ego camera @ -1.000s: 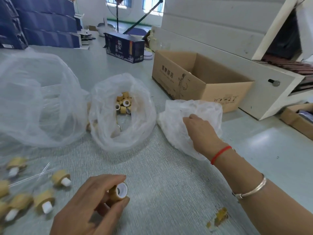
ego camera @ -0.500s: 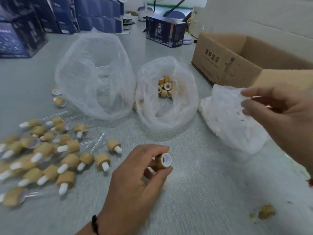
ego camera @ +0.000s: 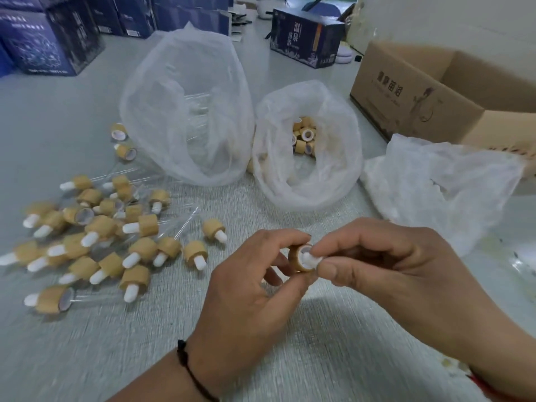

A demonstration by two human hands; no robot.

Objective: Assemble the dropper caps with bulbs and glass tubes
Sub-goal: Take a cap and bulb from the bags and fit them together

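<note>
- A bamboo-coloured dropper cap (ego camera: 300, 258) is pinched between thumb and fingertips of the left hand (ego camera: 246, 274), low in the middle of the view, its open end turned toward the right.
- A white rubber bulb (ego camera: 311, 257) is pinched by thumb and forefinger of the right hand (ego camera: 385, 265) and is pressed into the cap's open mouth; both hands are closed on their parts and meet at the cap.
- A stretch of bare textured mat (ego camera: 290, 358) is seen beneath and in front of the hands, on the grey counter (ego camera: 58, 117).
- To the left, a heap of assembled droppers (ego camera: 95, 239) is spread across the mat; the blur prevents an exact count, but well over twenty are seen. The nearest one lies near the left hand, apart from it.
- Three plastic bags are counted behind the hands: a tall clear bag (ego camera: 188, 111) with glass tubes faintly seen inside, a middle bag (ego camera: 307, 152) holding loose caps, and a crumpled bag (ego camera: 435, 187) at the right with white pieces inside.
- The right edge is closed off by one open cardboard box (ego camera: 429, 97), touching the crumpled bag.
- The far side is lined with dark blue cartons (ego camera: 52, 44), with one blue printed box (ego camera: 304, 39) standing apart.
- A black cord (ego camera: 188, 369) is worn on the left wrist.
</note>
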